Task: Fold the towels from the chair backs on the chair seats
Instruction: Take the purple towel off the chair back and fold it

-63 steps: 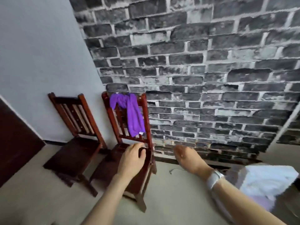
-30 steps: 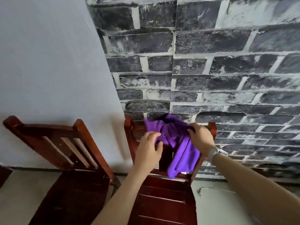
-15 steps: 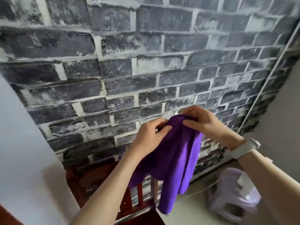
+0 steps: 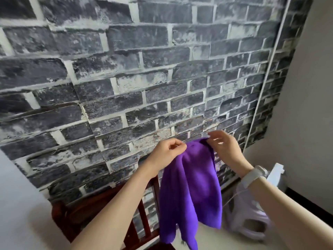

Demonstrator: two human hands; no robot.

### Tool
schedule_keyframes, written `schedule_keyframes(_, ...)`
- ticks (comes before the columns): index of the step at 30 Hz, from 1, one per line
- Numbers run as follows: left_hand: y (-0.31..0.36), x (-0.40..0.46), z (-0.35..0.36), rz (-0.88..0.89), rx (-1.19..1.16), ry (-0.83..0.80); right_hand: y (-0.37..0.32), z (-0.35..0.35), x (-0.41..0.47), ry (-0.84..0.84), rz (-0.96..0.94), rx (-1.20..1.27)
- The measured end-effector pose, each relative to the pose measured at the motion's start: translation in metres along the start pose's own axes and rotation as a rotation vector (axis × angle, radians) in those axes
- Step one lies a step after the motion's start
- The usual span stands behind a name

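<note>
Before a dark brick wall (image 4: 126,78), left hand (image 4: 166,152) and right hand (image 4: 225,147) each pinch the hanging purple towel (image 4: 191,188) above a wooden chair (image 4: 100,210)

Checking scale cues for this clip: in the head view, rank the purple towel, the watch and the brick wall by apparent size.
1. Brick wall, fills most of the frame.
2. Towel, hanging from both hands.
3. Watch, smallest.
The towel is nearer the camera than the wall, so true sizes differ more.

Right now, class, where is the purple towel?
In the head view, lower centre-right: the purple towel hangs between the left hand and right hand, before the brick wall.
</note>
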State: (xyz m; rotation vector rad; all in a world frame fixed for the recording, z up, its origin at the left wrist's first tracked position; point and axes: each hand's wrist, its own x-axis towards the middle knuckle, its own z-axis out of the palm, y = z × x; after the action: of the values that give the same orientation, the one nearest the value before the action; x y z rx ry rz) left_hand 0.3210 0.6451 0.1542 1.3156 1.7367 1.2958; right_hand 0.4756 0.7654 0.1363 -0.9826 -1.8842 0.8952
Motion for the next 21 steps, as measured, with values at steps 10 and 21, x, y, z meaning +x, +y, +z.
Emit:
schedule_keyframes(10,-0.010,-0.006,0.010,-0.120,-0.080,0.274,0.041,0.057,-0.090,-0.555,0.062,0.057)
schedule_keyframes(21,-0.051,-0.042,-0.038,-0.020,0.285,0.320,0.023,0.056,-0.045,-0.420,-0.156,0.007)
